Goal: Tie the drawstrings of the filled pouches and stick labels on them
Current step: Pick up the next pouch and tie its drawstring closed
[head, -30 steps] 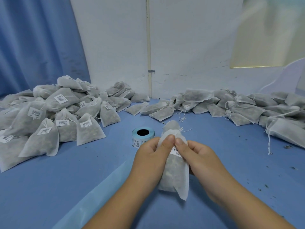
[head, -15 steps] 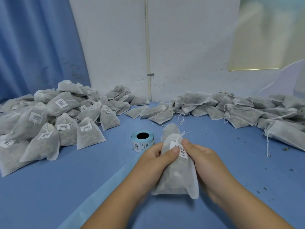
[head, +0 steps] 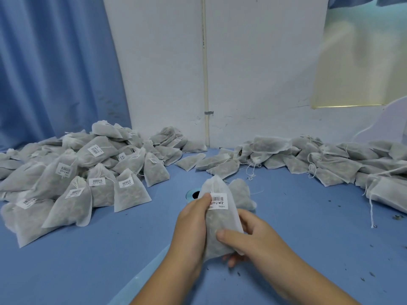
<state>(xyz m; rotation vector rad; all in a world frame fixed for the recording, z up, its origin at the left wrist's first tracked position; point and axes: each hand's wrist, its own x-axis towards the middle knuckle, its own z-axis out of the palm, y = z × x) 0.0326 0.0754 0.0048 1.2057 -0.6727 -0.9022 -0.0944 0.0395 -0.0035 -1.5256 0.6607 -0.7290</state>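
Observation:
A filled white pouch (head: 220,221) stands upright between my two hands over the blue table. A barcode label (head: 218,200) is stuck near its tied top. My left hand (head: 191,225) grips its left side, thumb next to the label. My right hand (head: 251,236) holds the lower right side, thumb across the front, fingers curled behind. The blue label roll (head: 192,194) shows partly behind the pouch.
A heap of labelled pouches (head: 77,179) fills the table's left side. Unlabelled pouches with loose strings (head: 330,159) lie along the back and right. Another pouch (head: 241,193) sits just behind the held one. A light blue strip (head: 141,282) crosses the table (head: 110,249) near me.
My right hand slid from the label down to the pouch's lower side. The pouch now stands more upright with the label facing me, and it hides most of the label roll.

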